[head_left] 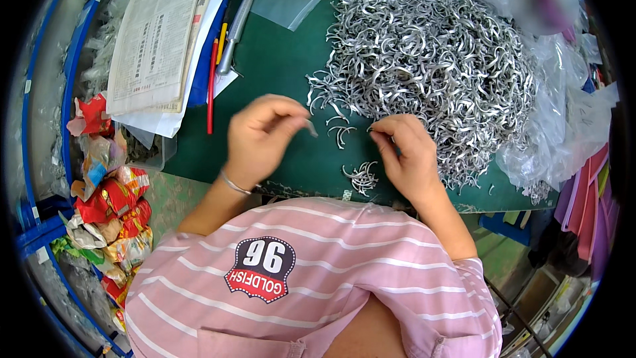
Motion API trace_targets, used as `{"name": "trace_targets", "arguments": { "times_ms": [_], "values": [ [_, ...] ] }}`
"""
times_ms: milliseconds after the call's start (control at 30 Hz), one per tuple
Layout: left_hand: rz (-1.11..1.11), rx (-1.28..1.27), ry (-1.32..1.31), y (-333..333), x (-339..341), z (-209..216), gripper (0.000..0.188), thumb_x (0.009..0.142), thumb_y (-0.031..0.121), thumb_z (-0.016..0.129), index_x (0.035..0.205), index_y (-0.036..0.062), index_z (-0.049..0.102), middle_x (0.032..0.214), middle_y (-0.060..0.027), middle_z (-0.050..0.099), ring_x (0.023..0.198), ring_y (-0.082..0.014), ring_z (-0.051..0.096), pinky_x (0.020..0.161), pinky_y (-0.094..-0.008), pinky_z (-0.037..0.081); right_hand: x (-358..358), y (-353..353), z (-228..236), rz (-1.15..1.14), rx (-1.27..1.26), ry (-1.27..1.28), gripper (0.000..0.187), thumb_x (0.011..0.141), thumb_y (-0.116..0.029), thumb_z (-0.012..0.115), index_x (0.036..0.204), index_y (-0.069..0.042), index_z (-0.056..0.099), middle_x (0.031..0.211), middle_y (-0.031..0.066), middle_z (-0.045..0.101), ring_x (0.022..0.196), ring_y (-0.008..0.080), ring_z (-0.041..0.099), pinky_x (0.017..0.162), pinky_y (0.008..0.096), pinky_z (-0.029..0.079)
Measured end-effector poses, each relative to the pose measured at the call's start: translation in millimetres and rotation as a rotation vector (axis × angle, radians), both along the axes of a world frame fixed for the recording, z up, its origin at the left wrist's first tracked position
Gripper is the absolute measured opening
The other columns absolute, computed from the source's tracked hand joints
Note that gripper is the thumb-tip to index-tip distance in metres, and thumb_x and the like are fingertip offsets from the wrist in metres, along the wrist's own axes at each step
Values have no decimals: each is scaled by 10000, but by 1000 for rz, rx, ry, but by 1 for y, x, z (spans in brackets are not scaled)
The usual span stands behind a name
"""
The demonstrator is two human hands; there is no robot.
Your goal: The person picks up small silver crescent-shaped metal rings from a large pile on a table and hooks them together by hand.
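Apparently sorting curved strips (340, 132) just left of the heap (430, 53): pinching a blurred grey piece (311, 128) in the left hand (262, 136), farther left; holding the right hand (409, 156) pinched beside the heap, cannot tell on what. Probably calling next for gentle release, left of the heap.

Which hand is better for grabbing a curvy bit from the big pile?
Probably the right hand: it is beside the big pile, while the left hand is farther away and pinches a small grey piece.
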State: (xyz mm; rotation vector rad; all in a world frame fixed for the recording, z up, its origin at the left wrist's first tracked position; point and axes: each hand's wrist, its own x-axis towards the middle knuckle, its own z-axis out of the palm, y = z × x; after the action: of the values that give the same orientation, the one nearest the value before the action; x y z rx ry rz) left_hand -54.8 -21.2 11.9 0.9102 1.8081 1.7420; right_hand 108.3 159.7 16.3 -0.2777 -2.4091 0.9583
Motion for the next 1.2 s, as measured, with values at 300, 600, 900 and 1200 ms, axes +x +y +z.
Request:
{"name": "trace_targets", "arguments": {
  "times_ms": [300, 600, 900, 1200],
  "values": [
    [-14, -531, 374, -35, -35, 0, 128, 832, -33, 671, 955, 2, 672, 868, -34, 597, 677, -74, 575, 606, -199, 456, -14, -7, -19, 117, 246, -168, 134, 734, 8, 702, 861, -4, 659, 842, 102, 593, 747, 290, 558, 660, 375, 468],
    [-320, -360, -180, 5, 7, 3, 316, 804, -16, 739, 1095, 1, 618, 879, -41, 658, 812, -74, 635, 714, -204, 517, -10, -8, -16, 63, 129, 36, 135, 739, -19, 711, 857, -35, 648, 837, 90, 647, 740, 259, 604, 651, 358, 430],
    [-240, -46, 402, 28, 23, -9, 150, 751, -13, 757, 880, 19, 687, 847, -80, 685, 784, -182, 674, 650, -275, 538, 5, -9, -9, 56, -393, 10, 146, 775, 37, 708, 899, 5, 638, 875, 94, 667, 736, 174, 643, 653, 274, 518],
    [-169, 19, 451, 32, 30, -5, 178, 746, -52, 721, 894, 35, 674, 879, -109, 648, 725, -231, 638, 624, -304, 521, 14, -14, -9, 137, -914, 91, 123, 811, 69, 690, 879, 7, 608, 962, 96, 653, 862, 130, 634, 758, 255, 530]
  ]
}}
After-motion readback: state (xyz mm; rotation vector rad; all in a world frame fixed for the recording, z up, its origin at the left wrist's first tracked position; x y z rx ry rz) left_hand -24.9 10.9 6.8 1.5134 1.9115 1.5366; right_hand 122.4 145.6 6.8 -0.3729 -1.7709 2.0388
